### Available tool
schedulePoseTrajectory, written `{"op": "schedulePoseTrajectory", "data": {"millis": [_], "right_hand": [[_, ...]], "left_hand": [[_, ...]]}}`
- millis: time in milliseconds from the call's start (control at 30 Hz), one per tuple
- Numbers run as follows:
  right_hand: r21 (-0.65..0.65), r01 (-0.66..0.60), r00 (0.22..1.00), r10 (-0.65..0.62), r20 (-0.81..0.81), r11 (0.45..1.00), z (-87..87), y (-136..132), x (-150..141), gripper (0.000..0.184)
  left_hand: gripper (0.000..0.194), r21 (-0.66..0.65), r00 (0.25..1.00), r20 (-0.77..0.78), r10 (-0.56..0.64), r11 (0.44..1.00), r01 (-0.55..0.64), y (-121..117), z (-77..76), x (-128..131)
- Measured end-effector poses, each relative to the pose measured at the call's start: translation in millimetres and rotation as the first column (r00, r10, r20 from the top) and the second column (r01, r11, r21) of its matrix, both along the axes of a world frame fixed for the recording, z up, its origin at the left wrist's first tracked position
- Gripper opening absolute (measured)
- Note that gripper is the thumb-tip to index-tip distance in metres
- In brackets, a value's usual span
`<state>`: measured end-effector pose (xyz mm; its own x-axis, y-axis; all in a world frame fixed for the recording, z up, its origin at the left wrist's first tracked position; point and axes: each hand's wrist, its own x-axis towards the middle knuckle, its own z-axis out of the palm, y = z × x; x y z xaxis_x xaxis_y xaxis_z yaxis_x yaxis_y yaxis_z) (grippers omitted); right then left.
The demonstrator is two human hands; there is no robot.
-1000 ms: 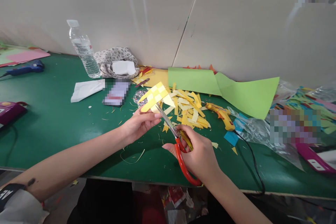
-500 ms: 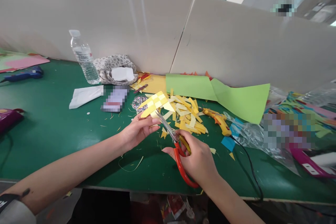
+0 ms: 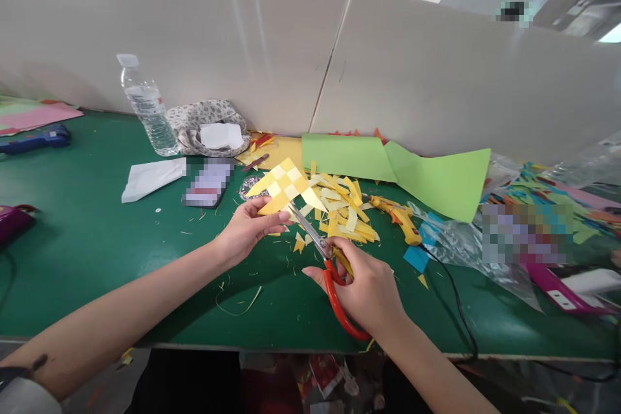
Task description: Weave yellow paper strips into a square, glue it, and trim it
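On the green table [image 3: 87, 239], left fingers [image 3: 272, 217] pinch woven paper [image 3: 286, 184]; right fingers [image 3: 339, 252] grip scissors [image 3: 330, 272]; bottle [image 3: 145, 107] label unreadable

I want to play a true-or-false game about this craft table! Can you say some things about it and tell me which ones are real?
1. The right hand holds red-handled scissors. True.
2. The left hand holds a blue woven paper piece. False: the woven paper piece is yellow.
3. A water bottle stands upright near the white wall. True.
4. The green paper sheet lies under the left hand. False: it lies further back, by the wall.
5. Yellow paper scraps are piled on the green table. True.
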<state>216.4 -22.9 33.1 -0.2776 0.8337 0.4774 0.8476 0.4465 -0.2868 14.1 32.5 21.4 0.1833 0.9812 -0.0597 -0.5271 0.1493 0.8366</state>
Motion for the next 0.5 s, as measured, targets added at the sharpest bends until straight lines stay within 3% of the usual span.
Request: {"op": "schedulePoseTrajectory", "data": {"millis": [300,500], "right_hand": [[-0.015,-0.028,0.999,0.027,-0.046,1.000,-2.0,-2.3,2.7,0.035],[-0.037,-0.043,0.995,0.039,-0.089,0.998,-7.3,-4.5,4.0,0.036]], "left_hand": [[0.023,0.106,0.994,-0.106,0.006,0.994,0.005,-1.5,0.3,-0.9],[0.023,0.104,0.994,-0.108,-0.017,0.994,0.028,-2.1,-3.3,0.3]]}}
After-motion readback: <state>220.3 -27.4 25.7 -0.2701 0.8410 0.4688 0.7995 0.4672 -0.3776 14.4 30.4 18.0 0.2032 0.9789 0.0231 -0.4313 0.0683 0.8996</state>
